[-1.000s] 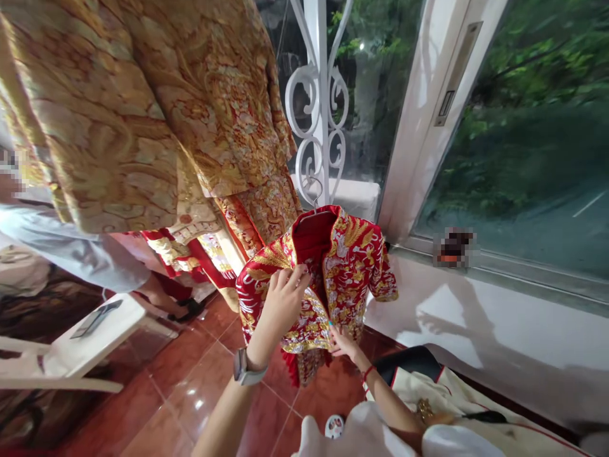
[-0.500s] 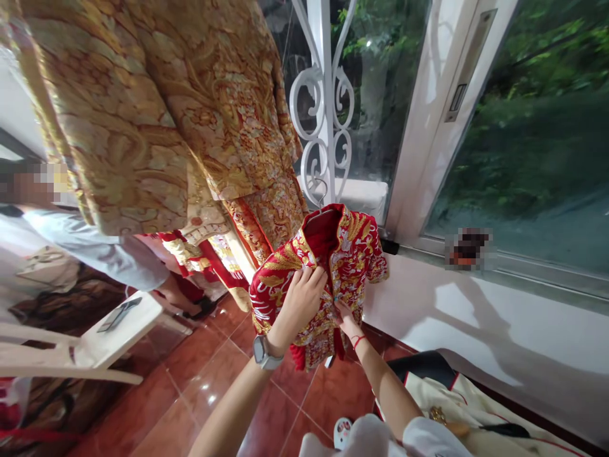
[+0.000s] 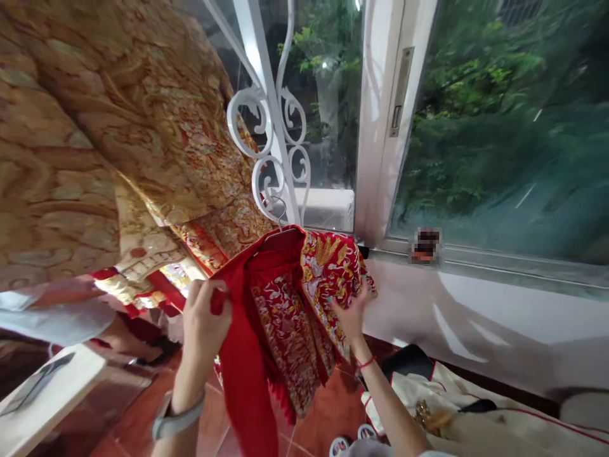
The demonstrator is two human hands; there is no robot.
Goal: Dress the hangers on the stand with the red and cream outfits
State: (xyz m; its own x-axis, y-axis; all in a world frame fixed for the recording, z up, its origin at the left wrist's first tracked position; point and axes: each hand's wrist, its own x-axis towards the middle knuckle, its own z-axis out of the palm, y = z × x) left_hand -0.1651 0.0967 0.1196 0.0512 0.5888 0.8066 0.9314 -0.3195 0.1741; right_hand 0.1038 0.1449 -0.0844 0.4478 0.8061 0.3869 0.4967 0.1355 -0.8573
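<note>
A red jacket with gold embroidery (image 3: 328,266) hangs on a metal hanger (image 3: 280,212) hooked onto the white scrolled window grille (image 3: 266,146). Its front is pulled wide, showing the plain red lining (image 3: 247,343) and an embroidered inner panel. My left hand (image 3: 204,317), with a grey watch on the wrist, is closed on the jacket's left front edge and holds it out to the left. My right hand (image 3: 352,314), a red string at its wrist, grips the right front panel from beneath, fingers curled on the fabric.
Large gold brocade robes (image 3: 95,127) hang at upper left. A person in light clothes (image 3: 52,317) stands behind them. A white table (image 3: 42,393) is at lower left. A white sill (image 3: 476,317) runs along the window; a cream garment (image 3: 476,419) lies at lower right. The floor is red tile.
The jacket front was closed, with both hands close together at its opening. Now my left hand has drawn the left panel outward and my right hand spreads the right one. The view has tilted.
</note>
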